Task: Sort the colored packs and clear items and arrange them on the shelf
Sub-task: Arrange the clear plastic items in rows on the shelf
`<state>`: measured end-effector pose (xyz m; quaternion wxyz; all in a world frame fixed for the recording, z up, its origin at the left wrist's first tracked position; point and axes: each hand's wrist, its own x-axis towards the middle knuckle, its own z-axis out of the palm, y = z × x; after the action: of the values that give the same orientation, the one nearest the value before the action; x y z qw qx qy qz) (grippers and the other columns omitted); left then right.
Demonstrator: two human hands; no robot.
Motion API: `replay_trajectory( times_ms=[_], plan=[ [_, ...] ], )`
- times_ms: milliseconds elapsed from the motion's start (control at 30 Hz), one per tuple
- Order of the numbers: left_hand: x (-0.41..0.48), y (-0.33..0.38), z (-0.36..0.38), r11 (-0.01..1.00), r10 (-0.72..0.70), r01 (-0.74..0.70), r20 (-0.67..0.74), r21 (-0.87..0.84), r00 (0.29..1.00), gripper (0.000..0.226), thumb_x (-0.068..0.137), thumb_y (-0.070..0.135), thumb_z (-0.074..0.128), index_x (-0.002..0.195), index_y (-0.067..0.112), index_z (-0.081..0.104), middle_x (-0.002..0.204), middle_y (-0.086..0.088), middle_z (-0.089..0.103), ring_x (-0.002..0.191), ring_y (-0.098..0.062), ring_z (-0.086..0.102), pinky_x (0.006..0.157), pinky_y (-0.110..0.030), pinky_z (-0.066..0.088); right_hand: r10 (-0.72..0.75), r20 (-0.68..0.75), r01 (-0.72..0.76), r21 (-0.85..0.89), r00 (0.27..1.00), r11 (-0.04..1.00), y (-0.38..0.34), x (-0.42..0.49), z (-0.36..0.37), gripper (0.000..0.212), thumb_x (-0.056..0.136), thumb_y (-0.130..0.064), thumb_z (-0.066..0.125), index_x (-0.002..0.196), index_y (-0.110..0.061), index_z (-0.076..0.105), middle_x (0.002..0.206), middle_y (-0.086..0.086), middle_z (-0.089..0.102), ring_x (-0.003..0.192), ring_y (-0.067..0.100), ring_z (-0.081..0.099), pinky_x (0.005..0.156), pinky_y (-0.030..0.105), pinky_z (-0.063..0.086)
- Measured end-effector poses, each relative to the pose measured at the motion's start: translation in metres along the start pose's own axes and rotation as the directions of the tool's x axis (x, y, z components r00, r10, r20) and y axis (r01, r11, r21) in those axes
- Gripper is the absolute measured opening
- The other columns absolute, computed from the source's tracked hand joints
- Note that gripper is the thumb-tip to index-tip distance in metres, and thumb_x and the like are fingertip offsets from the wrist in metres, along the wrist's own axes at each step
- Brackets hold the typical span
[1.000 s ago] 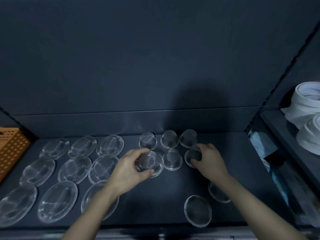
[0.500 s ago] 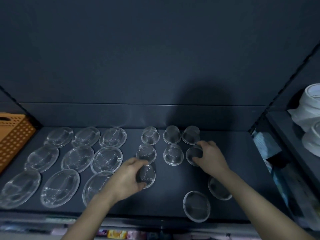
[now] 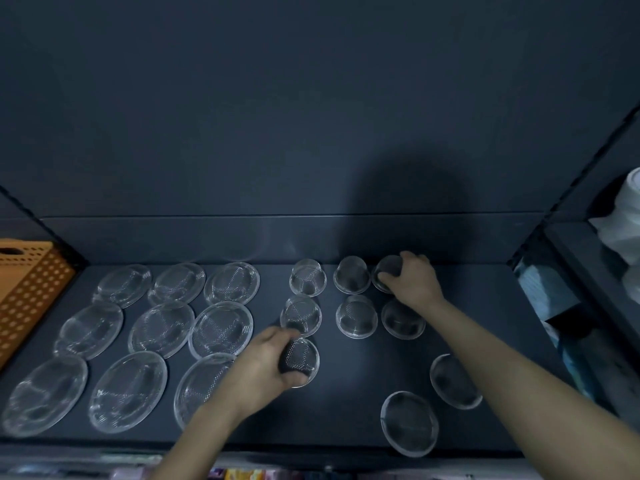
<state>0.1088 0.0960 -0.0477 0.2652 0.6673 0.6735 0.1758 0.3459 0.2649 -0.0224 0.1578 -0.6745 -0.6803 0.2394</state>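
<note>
On the dark shelf (image 3: 346,403), several clear oval plates (image 3: 221,329) lie in rows on the left. Several small clear cups (image 3: 355,316) stand upside down in rows at the middle. My left hand (image 3: 266,363) grips a clear cup (image 3: 302,361) at the front of the left column. My right hand (image 3: 414,278) grips the back-right clear cup (image 3: 387,271) against the shelf's rear wall. Two clear round lids (image 3: 409,422) lie at the front right, under my right forearm.
An orange perforated basket (image 3: 24,292) stands at the left end. White rolls (image 3: 627,220) and blue-white packs (image 3: 543,289) fill the neighbouring shelf on the right. Colored packs (image 3: 242,474) peek out below the shelf's front edge.
My left hand pulled its cup toward the front and set it behind the second-row cup. My right hand left the middle-row cup and reached back to the back-right cup.
</note>
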Motion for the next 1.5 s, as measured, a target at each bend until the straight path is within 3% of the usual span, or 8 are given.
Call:
replay_trajectory(
  times_ms=[200,400,633,700,800,967,1267,1500],
  plan=[
    [0.001,-0.001,0.0,1.0,-0.026,0.026,-0.01,-0.017,1.0,0.074,0.065,0.034,0.083,0.13,0.023,0.05,0.123,0.009,0.051,0.113,-0.003,0.047,0.093,-0.004,0.025,0.034,-0.013,-0.034,-0.011,0.999,0.999,0.007,0.007,0.001,0.039,0.082,-0.025,0.067,0.11,0.0,0.055,0.115,0.023,0.052,0.101,0.04,0.055,0.086,0.041,0.048],
    [-0.001,0.003,-0.002,1.0,-0.007,0.007,-0.02,-0.014,1.0,0.075,0.065,0.031,0.083,0.131,0.02,0.05,0.126,0.006,0.049,0.12,-0.009,0.045,0.099,-0.009,0.026,0.019,-0.028,-0.017,0.075,0.999,0.997,0.01,-0.004,-0.005,0.066,0.085,-0.024,0.067,0.139,-0.002,0.037,0.134,0.025,0.044,0.121,0.038,0.046,0.101,0.038,0.038],
    [-0.004,0.043,-0.004,0.96,0.281,-0.279,-0.097,0.03,0.955,0.039,0.082,0.028,0.07,0.118,0.016,0.061,0.116,0.003,0.058,0.104,-0.012,0.056,0.096,-0.015,0.037,-0.048,-0.107,0.055,0.064,0.993,0.996,0.037,-0.067,-0.021,0.029,0.087,-0.016,0.062,0.115,-0.008,0.065,0.116,0.014,0.061,0.107,0.026,0.056,0.083,0.019,0.033],
    [-0.003,0.064,0.005,0.934,0.356,-0.356,-0.023,-0.016,0.934,0.038,0.084,0.033,0.066,0.119,0.019,0.061,0.117,0.007,0.058,0.104,-0.009,0.056,0.095,-0.021,0.041,-0.029,-0.114,0.034,0.05,0.993,0.998,0.046,-0.087,-0.023,0.027,0.088,-0.015,0.061,0.113,-0.008,0.066,0.115,0.013,0.061,0.106,0.026,0.057,0.082,0.019,0.034],
    [-0.002,0.091,0.028,0.89,0.453,-0.452,0.206,-0.057,0.867,0.053,0.082,0.043,0.067,0.129,0.022,0.054,0.127,0.008,0.052,0.119,-0.006,0.046,0.102,-0.013,0.031,-0.028,-0.142,0.031,0.014,0.989,0.999,0.058,-0.113,-0.028,0.03,0.087,-0.014,0.062,0.116,-0.008,0.065,0.115,0.013,0.062,0.108,0.026,0.056,0.085,0.018,0.034],
    [-0.005,0.111,0.061,0.824,0.53,-0.566,0.387,-0.023,0.755,0.062,0.075,0.04,0.07,0.13,0.021,0.048,0.128,0.003,0.049,0.119,-0.014,0.043,0.104,-0.025,0.034,-0.04,0.05,0.041,-0.02,0.998,0.999,0.072,-0.141,-0.031,0.058,0.083,-0.02,0.065,0.137,-0.012,0.047,0.132,0.013,0.05,0.124,0.025,0.046,0.094,0.018,0.031],
    [0.002,0.113,0.072,0.909,0.391,-0.417,0.336,0.006,0.857,0.046,0.069,0.038,0.069,0.105,0.025,0.044,0.106,0.002,0.058,0.096,-0.017,0.052,0.081,-0.033,0.045,0.093,0.035,-0.093,-0.017,0.995,0.996,0.078,-0.157,-0.021,0.07,0.08,-0.025,0.071,0.142,-0.016,0.039,0.14,0.009,0.042,0.126,0.024,0.044,0.099,0.023,0.036],
    [0.019,0.084,0.045,0.964,0.263,-0.264,0.118,-0.002,0.958,0.053,0.073,0.035,0.067,0.121,0.019,0.052,0.115,0.001,0.061,0.107,-0.017,0.055,0.087,-0.022,0.041,0.069,0.002,-0.069,0.021,0.998,0.997,0.057,-0.155,-0.012,0.073,0.08,-0.027,0.07,0.143,-0.011,0.036,0.139,0.008,0.044,0.126,0.023,0.045,0.098,0.025,0.038]
  ],
)
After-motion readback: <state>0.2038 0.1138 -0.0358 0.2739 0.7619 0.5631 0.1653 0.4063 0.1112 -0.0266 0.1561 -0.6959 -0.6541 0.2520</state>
